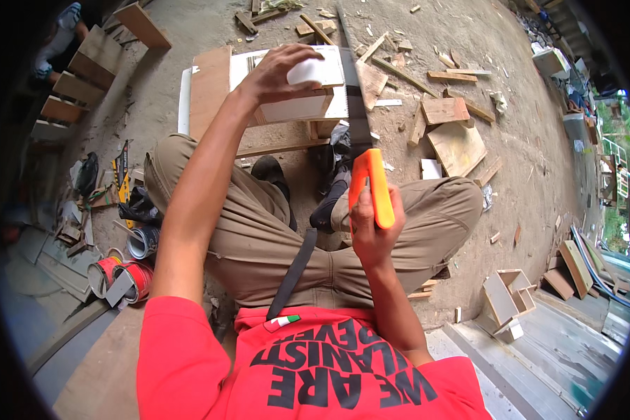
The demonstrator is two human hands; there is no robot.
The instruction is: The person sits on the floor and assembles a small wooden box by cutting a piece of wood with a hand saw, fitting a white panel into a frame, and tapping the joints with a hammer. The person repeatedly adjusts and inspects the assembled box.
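A dusty floor (189,28) strewn with wood offcuts (455,143) is seen from above, with a person seated on it. A white board (287,105) is laid across a low support ahead of the knees, apparently so that it can be cut. It is pressed down by the left hand (276,73), fingers curled over a small white block (313,70), seemingly to steady it. A handsaw (357,105) is held upright against the board's right edge, its orange handle (372,189) gripped by the closed right hand (371,224). Paint cans (129,269) lie near left. The support under the board is mostly hidden.
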